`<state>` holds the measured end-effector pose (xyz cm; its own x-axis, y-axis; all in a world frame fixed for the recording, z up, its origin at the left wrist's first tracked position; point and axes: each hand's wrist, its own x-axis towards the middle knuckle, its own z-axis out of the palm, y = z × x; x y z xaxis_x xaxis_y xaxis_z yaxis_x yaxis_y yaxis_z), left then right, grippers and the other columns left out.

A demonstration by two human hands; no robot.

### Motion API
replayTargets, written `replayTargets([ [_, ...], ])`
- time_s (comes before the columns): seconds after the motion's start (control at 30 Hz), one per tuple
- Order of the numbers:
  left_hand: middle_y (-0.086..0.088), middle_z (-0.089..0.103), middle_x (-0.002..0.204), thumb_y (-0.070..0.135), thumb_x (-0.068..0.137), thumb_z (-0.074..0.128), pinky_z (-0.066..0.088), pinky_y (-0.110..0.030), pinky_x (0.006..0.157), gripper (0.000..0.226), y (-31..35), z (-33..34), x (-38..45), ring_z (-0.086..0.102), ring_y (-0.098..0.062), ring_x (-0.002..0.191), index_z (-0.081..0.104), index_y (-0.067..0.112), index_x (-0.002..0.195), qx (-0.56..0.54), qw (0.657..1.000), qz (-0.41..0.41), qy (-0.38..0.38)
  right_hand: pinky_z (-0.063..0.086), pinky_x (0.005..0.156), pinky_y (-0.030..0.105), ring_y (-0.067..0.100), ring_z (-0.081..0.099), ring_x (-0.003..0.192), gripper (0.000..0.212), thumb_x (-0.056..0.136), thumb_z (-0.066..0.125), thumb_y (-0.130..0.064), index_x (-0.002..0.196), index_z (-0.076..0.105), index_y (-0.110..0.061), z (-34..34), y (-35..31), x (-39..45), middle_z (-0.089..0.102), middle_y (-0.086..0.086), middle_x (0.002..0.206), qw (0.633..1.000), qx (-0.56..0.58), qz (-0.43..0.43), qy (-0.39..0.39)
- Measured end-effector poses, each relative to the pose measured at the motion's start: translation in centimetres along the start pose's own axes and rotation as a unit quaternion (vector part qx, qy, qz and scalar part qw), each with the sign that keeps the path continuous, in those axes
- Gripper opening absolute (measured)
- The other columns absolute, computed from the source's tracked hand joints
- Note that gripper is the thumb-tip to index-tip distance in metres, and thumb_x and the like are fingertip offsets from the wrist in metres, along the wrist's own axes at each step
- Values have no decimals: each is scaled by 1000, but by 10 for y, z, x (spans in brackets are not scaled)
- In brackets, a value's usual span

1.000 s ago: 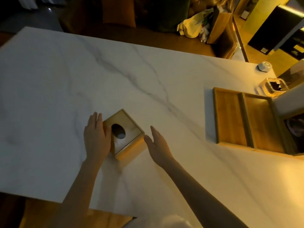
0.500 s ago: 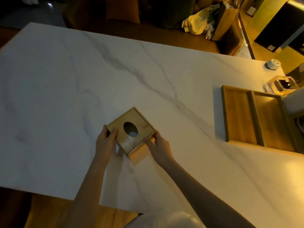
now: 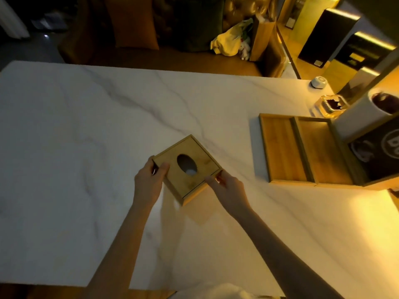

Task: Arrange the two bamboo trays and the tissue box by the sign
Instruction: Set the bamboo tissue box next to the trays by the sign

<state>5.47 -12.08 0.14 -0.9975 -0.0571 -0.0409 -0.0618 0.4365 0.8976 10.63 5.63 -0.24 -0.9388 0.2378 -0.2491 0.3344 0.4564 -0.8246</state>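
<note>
Head view: square bamboo tissue box with oval top opening (image 3: pixel 187 168) sits mid white marble desk (image 3: pixel 86 137), turned diagonal. Left hand (image 3: pixel 149 180) grips box's left corner, thumb on lid. Right hand (image 3: pixel 226 186) pinches right corner. Two shallow rectangular bamboo trays (image 3: pixel 302 149) lie side by side, well right, touching black sign (image 3: pixel 375 156).

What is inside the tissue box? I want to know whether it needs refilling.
Through the oval opening of the tissue box a small pale patch shows, possibly tissue. The rest of the inside is dark and covered by the bamboo top, so how full it is cannot be told.
</note>
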Motion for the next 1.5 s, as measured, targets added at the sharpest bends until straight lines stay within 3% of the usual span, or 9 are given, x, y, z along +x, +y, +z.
replayTargets([
  [0.2, -5, 61, 91, 26, 89, 48, 45, -4, 56, 25, 39, 60, -12, 56, -3, 76, 54, 8, 106, -12, 997, 64, -41, 38, 60, 18, 4, 53, 71, 35, 86, 56, -38, 113, 58, -16, -64, 29, -19, 59, -10, 82, 996, 44, -13, 83],
  [0.37, -4, 62, 89, 27, 89, 47, 43, 2, 56, 24, 70, 121, -36, 56, -2, 76, 54, 10, 106, -30, 993, 85, -79, 41, 60, 20, 7, 53, 71, 32, 87, 56, -34, 112, 58, -15, -125, 61, -38, 55, -15, 76, 989, 49, 3, 143],
  [0.57, 0, 61, 76, 23, 89, 48, 42, -1, 50, 22, 97, 196, -74, 56, -2, 63, 56, 4, 98, -26, 987, 101, -125, 40, 62, 21, 16, 53, 78, 39, 87, 55, -35, 116, 56, -8, -188, 114, -56, 57, 0, 87, 979, 59, 61, 186],
  [0.7, 4, 58, 70, 22, 89, 48, 42, -2, 51, 16, 105, 240, -99, 56, 12, 59, 56, 8, 92, -24, 982, 103, -156, 39, 62, 18, 16, 53, 86, 39, 87, 57, -31, 120, 55, -10, -221, 150, -69, 56, -3, 93, 974, 71, 81, 199],
  [0.87, 0, 56, 70, 21, 88, 50, 41, -1, 51, 16, 107, 285, -123, 52, -3, 58, 56, 6, 88, -18, 981, 93, -170, 44, 71, 24, 17, 53, 89, 34, 86, 58, -30, 116, 58, -12, -248, 183, -78, 57, -10, 89, 967, 106, 106, 208],
  [1.0, 5, 54, 66, 17, 88, 51, 41, 0, 51, 13, 106, 311, -138, 52, -5, 59, 54, 7, 80, -19, 979, 84, -184, 45, 90, 42, 22, 52, 106, 34, 87, 56, -29, 118, 56, -15, -261, 205, -85, 60, 1, 112, 960, 133, 126, 211],
  [1.17, 2, 57, 71, 19, 88, 50, 45, -4, 54, 15, 104, 338, -153, 55, -5, 64, 56, 6, 88, -22, 976, 50, -213, 45, 92, 43, 23, 53, 106, 29, 88, 55, -27, 115, 57, -15, -272, 231, -93, 60, 0, 111, 955, 142, 138, 219],
  [1.3, -3, 56, 69, 20, 89, 48, 44, -8, 50, 20, 103, 350, -161, 53, -9, 60, 54, 0, 90, -18, 974, 40, -221, 45, 86, 34, 20, 53, 102, 29, 88, 55, -26, 115, 57, -13, -276, 242, -94, 59, 1, 111, 954, 144, 139, 223],
  [1.5, 4, 55, 68, 19, 89, 48, 45, -6, 50, 20, 103, 358, -166, 54, -8, 61, 53, 0, 93, -5, 976, 42, -216, 46, 92, 41, 24, 53, 108, 32, 88, 55, -28, 117, 54, -13, -280, 251, -90, 59, 3, 117, 952, 146, 148, 227],
])
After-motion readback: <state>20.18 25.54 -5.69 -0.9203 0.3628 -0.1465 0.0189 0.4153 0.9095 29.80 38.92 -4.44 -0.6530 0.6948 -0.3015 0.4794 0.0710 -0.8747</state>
